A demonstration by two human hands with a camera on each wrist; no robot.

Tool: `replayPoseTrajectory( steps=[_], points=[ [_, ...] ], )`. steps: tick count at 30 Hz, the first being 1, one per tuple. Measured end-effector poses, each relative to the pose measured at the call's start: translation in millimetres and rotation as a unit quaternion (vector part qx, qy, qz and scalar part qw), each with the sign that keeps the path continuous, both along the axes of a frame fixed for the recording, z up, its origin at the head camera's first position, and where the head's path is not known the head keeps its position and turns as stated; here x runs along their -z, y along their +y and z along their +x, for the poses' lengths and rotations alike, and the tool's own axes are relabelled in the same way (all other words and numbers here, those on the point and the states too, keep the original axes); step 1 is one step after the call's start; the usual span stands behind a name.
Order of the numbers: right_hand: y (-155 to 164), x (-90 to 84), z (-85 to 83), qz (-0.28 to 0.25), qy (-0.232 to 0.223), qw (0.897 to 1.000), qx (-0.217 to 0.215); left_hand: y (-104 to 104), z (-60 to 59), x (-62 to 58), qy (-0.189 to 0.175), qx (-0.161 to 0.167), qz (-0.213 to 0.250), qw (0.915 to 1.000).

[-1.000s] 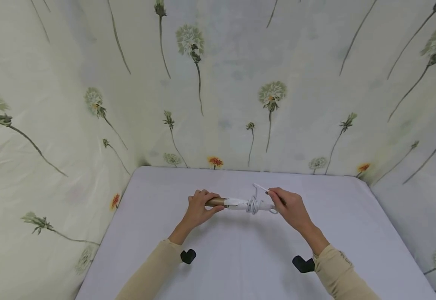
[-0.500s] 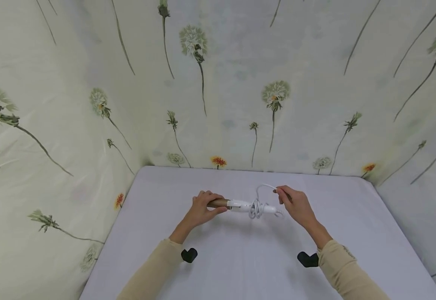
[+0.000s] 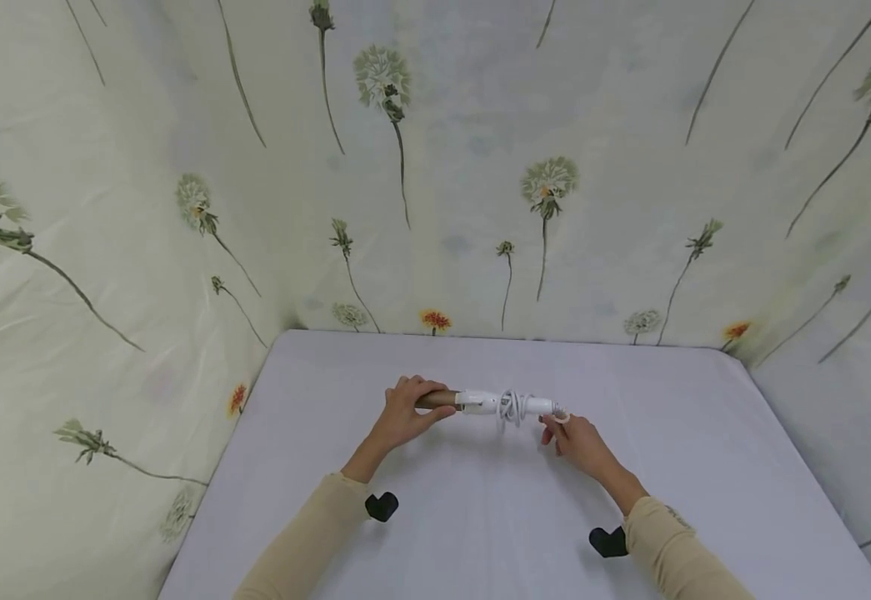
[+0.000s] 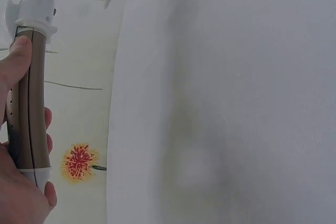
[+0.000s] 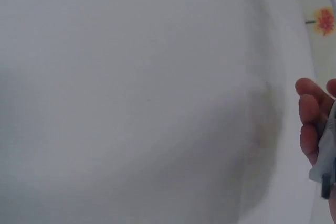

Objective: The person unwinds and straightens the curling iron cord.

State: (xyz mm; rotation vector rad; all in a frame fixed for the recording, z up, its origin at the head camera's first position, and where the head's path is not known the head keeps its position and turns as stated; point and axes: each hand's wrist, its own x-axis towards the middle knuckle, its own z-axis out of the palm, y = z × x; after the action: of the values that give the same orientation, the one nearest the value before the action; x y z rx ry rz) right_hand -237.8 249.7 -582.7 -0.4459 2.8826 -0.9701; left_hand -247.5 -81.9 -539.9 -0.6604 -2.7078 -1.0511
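My left hand [image 3: 403,412] grips curling iron [image 3: 480,403] barrel above table [image 3: 480,517]; right hand [image 3: 573,437] pinches cord [image 3: 512,407] end beside handle. Risk: slack pinch, wound cord springs loose.

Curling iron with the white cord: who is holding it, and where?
The left hand grips the curling iron round its brown barrel end. The right hand pinches the white cord near the handle end.
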Motion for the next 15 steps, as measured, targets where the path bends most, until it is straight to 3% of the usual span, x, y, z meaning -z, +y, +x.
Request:
replayPoseTrajectory(
  steps=[6,15],
  points=[
    [-11.4,13.8,13.2,0.054,0.029,0.998,0.005,3.0,-2.6,1.5,-0.004,-0.029,0.012,0.9995],
    [-19.8,18.9,40.9,0.031,0.048,0.998,-0.001,4.2,-2.1,-0.9,0.008,-0.046,0.007,0.9989]
  ],
)
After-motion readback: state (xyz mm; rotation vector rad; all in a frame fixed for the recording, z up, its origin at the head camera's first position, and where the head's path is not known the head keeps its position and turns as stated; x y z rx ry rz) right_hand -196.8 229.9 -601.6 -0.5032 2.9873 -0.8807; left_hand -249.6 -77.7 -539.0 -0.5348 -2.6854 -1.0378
